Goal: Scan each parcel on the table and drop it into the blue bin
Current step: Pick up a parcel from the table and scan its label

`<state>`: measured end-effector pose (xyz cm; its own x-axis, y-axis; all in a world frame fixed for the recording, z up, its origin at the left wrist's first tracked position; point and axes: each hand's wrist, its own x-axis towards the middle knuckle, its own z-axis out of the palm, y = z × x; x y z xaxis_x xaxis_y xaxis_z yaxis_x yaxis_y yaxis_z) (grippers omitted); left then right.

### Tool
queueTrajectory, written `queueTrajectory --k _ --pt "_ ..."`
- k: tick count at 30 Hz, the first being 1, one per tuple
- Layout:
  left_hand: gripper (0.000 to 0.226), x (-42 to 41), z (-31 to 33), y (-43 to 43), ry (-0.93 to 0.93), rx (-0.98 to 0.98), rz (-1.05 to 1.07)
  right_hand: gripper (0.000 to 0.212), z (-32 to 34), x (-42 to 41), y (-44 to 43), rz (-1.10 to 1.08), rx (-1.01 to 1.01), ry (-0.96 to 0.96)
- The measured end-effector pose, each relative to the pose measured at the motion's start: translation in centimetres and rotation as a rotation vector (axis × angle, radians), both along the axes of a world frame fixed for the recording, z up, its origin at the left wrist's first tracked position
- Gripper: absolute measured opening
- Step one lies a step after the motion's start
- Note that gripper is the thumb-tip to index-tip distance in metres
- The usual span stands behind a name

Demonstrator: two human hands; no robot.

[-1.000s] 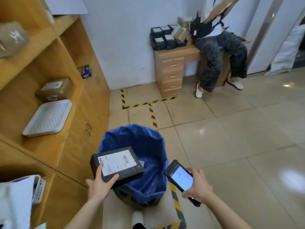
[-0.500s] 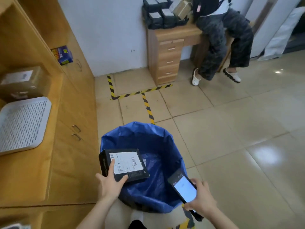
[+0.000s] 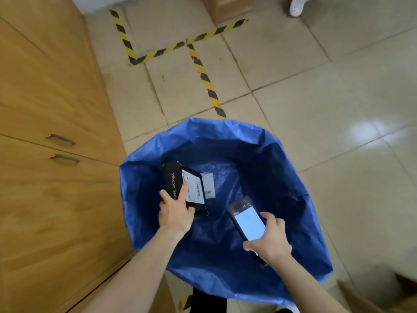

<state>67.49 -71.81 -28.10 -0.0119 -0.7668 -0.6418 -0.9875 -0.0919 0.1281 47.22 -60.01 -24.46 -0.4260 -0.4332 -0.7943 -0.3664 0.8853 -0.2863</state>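
A black boxed parcel [image 3: 173,177] with a white shipping label hangs tilted inside the mouth of the blue bin [image 3: 300,195]. My left hand [image 3: 174,211] holds it by its near end, index finger lying along the label. My right hand [image 3: 268,241] grips a black handheld scanner [image 3: 247,219] with a lit white screen, held over the bin's right half. Deeper in the bin lies another white label [image 3: 208,185] on something dark.
A wooden cabinet [image 3: 52,132] with two metal handles stands directly left of the bin. Yellow-black tape lines [image 3: 203,73] cross the tiled floor beyond the bin. A white shoe [image 3: 296,4] of a seated person shows at the top. A brown box corner [image 3: 365,297] sits bottom right.
The view tipped down onto the bin. My left hand lowered the parcel from above the left rim into the bin and tilted it. The scanner hand moved over the bin.
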Motion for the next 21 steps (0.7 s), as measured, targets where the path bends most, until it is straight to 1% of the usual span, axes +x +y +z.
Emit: queueTrajectory --k 4,10,15,21 --pt "0.074 0.4 -7.0 -1.8 -0.048 0.099 0.012 0.099 -7.7 0.3 -0.6 0.014 0.088 -0.015" --pt "0.072 2.8 -17.1 -3.8 -0.07 0.159 -0.005 0.097 -17.3 1.8 -1.2 0.064 0.13 -0.038" --pt "0.074 4.1 -23.9 -4.0 0.013 0.133 0.0 0.098 -23.8 3.1 -2.2 0.1 0.15 -0.061" --pt "0.076 4.3 -29.4 -3.6 0.047 0.091 -0.041 0.099 -29.2 4.2 -3.0 0.1 0.123 -0.047"
